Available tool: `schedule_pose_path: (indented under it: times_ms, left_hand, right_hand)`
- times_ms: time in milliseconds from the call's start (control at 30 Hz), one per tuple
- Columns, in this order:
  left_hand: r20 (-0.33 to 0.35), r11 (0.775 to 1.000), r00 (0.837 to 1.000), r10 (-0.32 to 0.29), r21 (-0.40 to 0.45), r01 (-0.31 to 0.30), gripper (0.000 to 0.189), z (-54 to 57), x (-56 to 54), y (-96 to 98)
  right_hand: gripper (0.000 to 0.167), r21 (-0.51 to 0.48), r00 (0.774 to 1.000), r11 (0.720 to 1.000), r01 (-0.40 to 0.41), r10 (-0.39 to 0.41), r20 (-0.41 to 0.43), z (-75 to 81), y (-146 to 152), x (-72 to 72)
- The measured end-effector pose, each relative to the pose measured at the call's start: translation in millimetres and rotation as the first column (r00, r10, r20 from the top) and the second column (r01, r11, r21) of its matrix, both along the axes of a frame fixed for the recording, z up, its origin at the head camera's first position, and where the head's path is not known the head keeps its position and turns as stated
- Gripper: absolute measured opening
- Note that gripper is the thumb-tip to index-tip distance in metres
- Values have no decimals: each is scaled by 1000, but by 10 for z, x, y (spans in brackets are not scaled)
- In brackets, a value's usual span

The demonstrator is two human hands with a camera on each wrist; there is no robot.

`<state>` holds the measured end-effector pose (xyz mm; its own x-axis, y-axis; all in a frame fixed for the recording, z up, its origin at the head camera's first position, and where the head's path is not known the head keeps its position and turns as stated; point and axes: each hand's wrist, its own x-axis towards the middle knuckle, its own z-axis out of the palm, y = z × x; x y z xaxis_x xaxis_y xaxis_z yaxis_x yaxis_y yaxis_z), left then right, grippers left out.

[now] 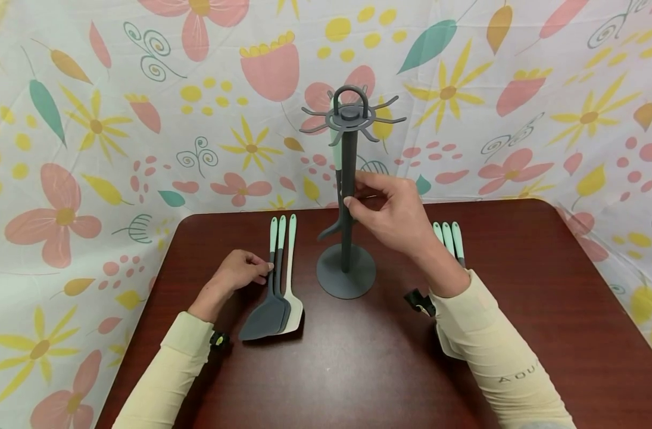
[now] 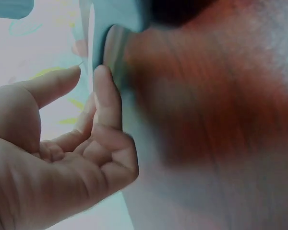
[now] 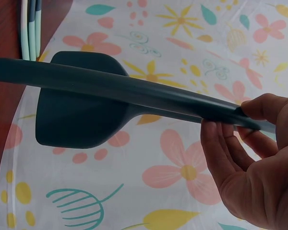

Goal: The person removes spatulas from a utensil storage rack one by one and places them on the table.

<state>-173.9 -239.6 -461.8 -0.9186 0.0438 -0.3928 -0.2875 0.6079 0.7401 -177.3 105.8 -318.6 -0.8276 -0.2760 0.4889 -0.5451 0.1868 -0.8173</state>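
Note:
A grey utensil stand (image 1: 349, 158) rises in the middle, its round base on the table and hooks radiating at the top. My right hand (image 1: 387, 208) pinches its pole, thumb in front and fingers going behind. Behind the pole hangs a grey spatula with a mint handle, its broad flat head (image 3: 81, 100) plain in the right wrist view. On the left, my left hand (image 1: 240, 270) has its thumb and fingers at the shaft of the nearest grey spatula (image 1: 262, 319). Beside it lie another grey spatula (image 1: 279, 277) and a white one (image 1: 289, 268).
Several mint-handled utensils (image 1: 449, 236) lie on the right, partly hidden under my right forearm. The dark red table (image 1: 336, 369) ends at a flowered cloth (image 1: 197, 119) hanging behind it.

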Motion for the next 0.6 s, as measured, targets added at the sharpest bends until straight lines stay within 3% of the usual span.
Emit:
schedule_pose_path:
  times_ms: [200, 367, 600]
  left_hand:
    - [-78, 998, 997, 24, 61, -19, 24, 93, -24, -37]
    - [-177, 994, 984, 7, 106, 12, 23, 214, -35, -23]
    - [-354, 991, 935, 18, 131, 30, 18, 459, -22, 72]
  right_hand:
    - [30, -1, 1000, 1000, -2, 2, 0, -2, -4, -2]
    - [30, -1, 1000, 1000, -1, 1, 2, 4, 4, 0]
    - [30, 4, 1000, 1000, 3, -3, 3, 8, 0, -2]
